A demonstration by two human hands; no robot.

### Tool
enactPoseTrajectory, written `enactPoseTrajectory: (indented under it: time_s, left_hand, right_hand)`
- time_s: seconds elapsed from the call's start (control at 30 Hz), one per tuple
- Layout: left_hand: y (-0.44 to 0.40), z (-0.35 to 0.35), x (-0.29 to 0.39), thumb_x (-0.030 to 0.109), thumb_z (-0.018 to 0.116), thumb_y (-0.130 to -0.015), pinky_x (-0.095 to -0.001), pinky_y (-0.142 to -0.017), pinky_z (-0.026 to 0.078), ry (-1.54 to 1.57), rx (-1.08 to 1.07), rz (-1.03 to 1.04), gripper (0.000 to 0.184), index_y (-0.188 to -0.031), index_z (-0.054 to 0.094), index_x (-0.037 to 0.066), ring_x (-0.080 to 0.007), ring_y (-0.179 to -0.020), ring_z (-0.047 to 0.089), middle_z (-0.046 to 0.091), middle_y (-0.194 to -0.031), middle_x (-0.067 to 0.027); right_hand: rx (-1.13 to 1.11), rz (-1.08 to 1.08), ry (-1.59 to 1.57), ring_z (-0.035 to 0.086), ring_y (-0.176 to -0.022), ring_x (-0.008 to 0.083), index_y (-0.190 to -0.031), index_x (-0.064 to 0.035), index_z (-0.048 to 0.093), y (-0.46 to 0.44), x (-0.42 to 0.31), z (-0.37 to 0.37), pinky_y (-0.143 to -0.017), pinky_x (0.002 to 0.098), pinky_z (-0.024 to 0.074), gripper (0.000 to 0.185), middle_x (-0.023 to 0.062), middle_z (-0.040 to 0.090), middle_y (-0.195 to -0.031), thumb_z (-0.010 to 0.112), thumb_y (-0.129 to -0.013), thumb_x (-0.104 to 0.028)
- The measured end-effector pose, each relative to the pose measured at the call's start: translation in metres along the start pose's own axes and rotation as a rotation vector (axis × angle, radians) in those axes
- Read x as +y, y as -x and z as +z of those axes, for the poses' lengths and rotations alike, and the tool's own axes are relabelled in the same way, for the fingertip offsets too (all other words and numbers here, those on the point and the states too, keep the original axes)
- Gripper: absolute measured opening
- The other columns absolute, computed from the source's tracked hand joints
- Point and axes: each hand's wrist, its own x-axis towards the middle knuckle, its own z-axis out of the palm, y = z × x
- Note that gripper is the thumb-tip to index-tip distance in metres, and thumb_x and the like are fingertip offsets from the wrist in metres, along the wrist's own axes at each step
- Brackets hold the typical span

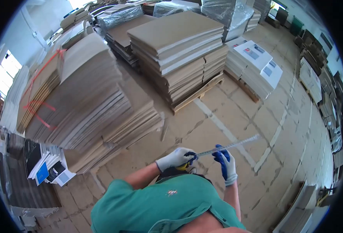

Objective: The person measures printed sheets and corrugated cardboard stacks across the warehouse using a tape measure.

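My left hand (178, 158), in a white and blue work glove, is closed around a yellow tape measure (184, 167) in front of my body. The metal blade (237, 144) sticks out of it to the right, its far part blurred. My right hand (226, 163), gloved the same way, is beside the blade, its blue fingers partly bent and apart below and around it. Whether those fingers touch the blade cannot be made out.
Tall stacks of cardboard sheets (90, 85) stand at the left. Another stack (179, 35) rests on a wooden pallet (198, 94) ahead, with white printed sheets (253, 54) right of it. More cardboard lines the right wall. The tiled floor (218, 112) has pale stripes.
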Motion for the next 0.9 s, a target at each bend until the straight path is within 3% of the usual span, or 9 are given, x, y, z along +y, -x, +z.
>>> enactPoseTrajectory:
  time_s: [0.13,0.27,0.43,0.57,0.67,0.73,0.8,0.87,0.9]
  left_hand:
    - [-0.068,-0.052,0.035,0.012,0.052,-0.09,-0.0255,-0.073,0.048,-0.088,0.192,0.011,0.022,-0.104,0.061,-0.003,-0.0115,-0.077,0.058,0.065,-0.084,-0.0067]
    - [-0.155,-0.098,0.025,0.011,0.049,-0.091,-0.0255,-0.076,0.047,0.179,0.403,-0.062,0.024,-0.108,0.06,-0.003,-0.0117,-0.08,0.058,0.065,-0.087,-0.0059]
    - [-0.232,-0.187,0.008,0.011,0.047,-0.092,-0.0256,-0.072,0.048,0.419,0.55,-0.114,0.027,-0.112,0.058,-0.002,-0.0114,-0.078,0.059,0.065,-0.088,-0.0069]
    - [-0.258,-0.212,0.027,0.015,0.047,-0.093,-0.0252,-0.067,0.049,0.535,0.62,-0.135,0.028,-0.113,0.057,-0.002,-0.0117,-0.074,0.061,0.065,-0.087,-0.0078]
    - [-0.307,-0.235,0.041,0.019,0.048,-0.093,-0.025,-0.064,0.049,0.609,0.707,-0.125,0.029,-0.112,0.058,-0.002,-0.0125,-0.072,0.061,0.064,-0.085,-0.0082]
    - [-0.359,-0.24,0.045,0.023,0.05,-0.093,-0.0249,-0.061,0.05,0.718,0.792,-0.138,0.031,-0.11,0.058,-0.002,-0.0135,-0.07,0.062,0.064,-0.083,-0.0086]
    - [-0.422,-0.264,0.06,0.023,0.051,-0.093,-0.0255,-0.059,0.05,0.801,0.893,-0.122,0.03,-0.109,0.058,-0.002,-0.0144,-0.069,0.062,0.063,-0.081,-0.0082]
    - [-0.481,-0.281,0.07,0.023,0.051,-0.093,-0.0261,-0.058,0.05,0.902,0.997,-0.106,0.029,-0.107,0.058,-0.001,-0.0152,-0.067,0.061,0.062,-0.079,-0.0078]
    - [-0.509,-0.29,0.071,0.023,0.051,-0.093,-0.0263,-0.058,0.05,0.999,1.071,-0.083,0.028,-0.106,0.058,-0.001,-0.0158,-0.067,0.061,0.062,-0.078,-0.0078]
  right_hand:
    - [-0.243,0.002,0.109,0.062,-0.085,0.015,-0.11,0.0029,0.06,-0.155,-0.053,-0.016,-0.077,0.0254,0.0478,0.027,0.0085,0.065,-0.094,0.054,-0.09,-0.014]
    - [-0.421,-0.116,-0.005,0.063,-0.08,0.016,-0.098,0.0011,0.064,-0.34,-0.091,-0.017,-0.073,0.0271,0.0517,0.02,0.009,0.065,-0.09,0.056,-0.087,-0.013]
    - [-0.076,-0.347,0.011,0.055,-0.062,0.0093,-0.083,-0.007,0.065,-0.63,-0.205,-0.033,-0.058,0.0223,0.0455,0.019,-0.0005,0.058,-0.07,0.054,-0.087,-0.022]
    - [-0.089,-0.292,0.057,0.055,-0.063,0.0094,-0.091,-0.007,0.066,-0.822,-0.306,-0.033,-0.06,0.0218,0.044,0.025,-0.0005,0.058,-0.071,0.051,-0.09,-0.027]
    - [-0.29,-0.369,0.016,0.06,-0.073,0.0103,-0.1,-0.0077,0.063,-0.874,-0.349,0.05,-0.062,0.0251,0.0464,0.029,0.001,0.065,-0.082,0.058,-0.086,-0.032]
    - [-0.521,-0.332,0.142,0.06,-0.095,0.0172,-0.116,-0.0107,0.057,-0.92,-0.328,0.096,-0.075,0.0329,0.0483,0.042,0.0049,0.064,-0.103,0.057,-0.086,-0.041]
    - [-0.699,-0.804,0.664,0.05,-0.115,0.0233,-0.127,-0.0104,0.048,-0.986,-0.257,0.13,-0.089,0.0394,0.0427,0.052,0.0102,0.055,-0.122,0.049,-0.089,-0.045]
    - [-0.487,-1.182,1.382,0.044,-0.12,0.0339,-0.127,-0.0113,0.048,-0.954,-0.248,0.138,-0.097,0.0494,0.0347,0.052,0.0144,0.049,-0.129,0.049,-0.088,-0.046]
    - [-0.531,-1.152,1.401,0.04,-0.123,0.0361,-0.129,-0.0135,0.047,-0.967,-0.228,0.134,-0.101,0.0504,0.0303,0.053,0.0158,0.045,-0.132,0.05,-0.087,-0.046]
